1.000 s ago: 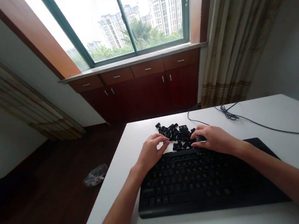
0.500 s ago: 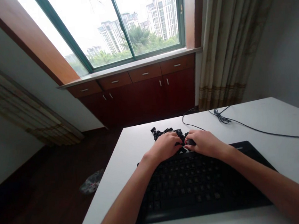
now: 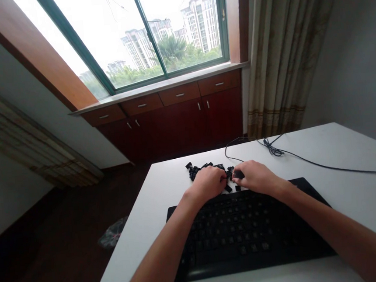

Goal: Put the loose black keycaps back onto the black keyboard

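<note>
A black keyboard (image 3: pixel 228 229) lies across the front of the white table, under both my forearms. Just past its far edge is a loose heap of black keycaps (image 3: pixel 195 172). My left hand (image 3: pixel 209 182) rests at the heap's near side with its fingers curled; whatever they pinch is hidden. Close on its right, my right hand (image 3: pixel 253 175) is closed around a small black object (image 3: pixel 238 174) whose kind I cannot make out. Between the hands and the keyboard lies a single black keycap (image 3: pixel 238 188).
A black cable (image 3: pixel 324 164), partly bundled, runs over the right side of the white table (image 3: pixel 370 195). On the floor at left lies a clear plastic bag (image 3: pixel 112 233). Red-brown cabinets (image 3: pixel 173 124) stand under the window beyond the table.
My hands have drawn slightly apart, and a keycap near the keyboard's edge now shows below my right fingers. The view has shifted a little.
</note>
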`<state>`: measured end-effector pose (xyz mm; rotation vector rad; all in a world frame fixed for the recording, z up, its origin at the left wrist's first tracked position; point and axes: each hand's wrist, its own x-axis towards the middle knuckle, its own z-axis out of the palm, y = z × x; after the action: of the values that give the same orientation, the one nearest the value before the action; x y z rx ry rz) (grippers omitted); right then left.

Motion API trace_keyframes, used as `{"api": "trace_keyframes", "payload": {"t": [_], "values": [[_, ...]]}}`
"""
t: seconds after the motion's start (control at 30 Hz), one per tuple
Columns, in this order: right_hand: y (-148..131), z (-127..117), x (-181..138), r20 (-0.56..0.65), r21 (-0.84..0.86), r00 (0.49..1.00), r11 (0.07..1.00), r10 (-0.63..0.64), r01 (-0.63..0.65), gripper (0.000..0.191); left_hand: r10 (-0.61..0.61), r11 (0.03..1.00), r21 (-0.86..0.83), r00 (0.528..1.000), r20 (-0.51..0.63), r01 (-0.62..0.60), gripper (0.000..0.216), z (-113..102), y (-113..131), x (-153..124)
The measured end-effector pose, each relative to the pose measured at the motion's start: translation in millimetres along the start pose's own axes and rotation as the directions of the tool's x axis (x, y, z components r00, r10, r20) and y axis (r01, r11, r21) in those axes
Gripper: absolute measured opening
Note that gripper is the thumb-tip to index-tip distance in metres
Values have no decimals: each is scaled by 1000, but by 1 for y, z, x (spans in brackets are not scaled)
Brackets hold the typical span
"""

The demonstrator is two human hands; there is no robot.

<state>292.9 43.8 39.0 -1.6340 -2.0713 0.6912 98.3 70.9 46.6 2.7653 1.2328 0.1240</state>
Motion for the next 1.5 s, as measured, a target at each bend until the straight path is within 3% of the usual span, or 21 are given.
{"api": "trace_keyframes", "payload": {"t": [0.1,0.17,0.33,0.47,0.57,0.77,1.0,1.13,1.27,1.3,1.4,1.5], "values": [[7,-18,4,35,233,999,972,17,-25,19,23,1000,-2,1000,18,-23,27,-4,0,-3],[12,-30,7,93,422,996,905,15,-53,28,47,999,-6,999,28,-47,28,-7,-1,-4],[25,-46,10,200,787,979,601,-33,-141,35,92,996,-12,995,38,-92,28,-7,-2,-2],[32,-48,9,254,902,964,380,-81,-206,28,125,992,-24,992,30,-124,26,-2,0,-1],[36,-50,9,276,934,955,264,-106,-241,25,146,989,-40,989,16,-145,25,1,1,-2],[40,-54,7,305,942,945,186,-123,-280,23,147,987,-62,989,-15,-147,22,6,-1,-5],[30,-58,6,241,940,970,257,-35,-224,23,123,989,-79,992,-32,-125,26,8,-1,-6],[24,-68,-5,139,910,990,391,28,-138,33,140,987,-84,990,-13,-140,35,6,0,-6],[33,-79,-39,39,818,995,569,94,-86,42,162,983,-92,987,4,-161,31,5,-2,-2],[38,-81,-51,0,767,994,638,107,-69,41,164,982,-96,986,6,-162,29,6,-2,-1],[57,-79,-92,-192,343,979,939,70,1,32,157,982,-109,988,6,-155,24,7,-4,2],[79,-66,-131,-368,-9,924,994,-104,108,19,131,983,-124,991,-16,-132,21,8,-5,3]]}}
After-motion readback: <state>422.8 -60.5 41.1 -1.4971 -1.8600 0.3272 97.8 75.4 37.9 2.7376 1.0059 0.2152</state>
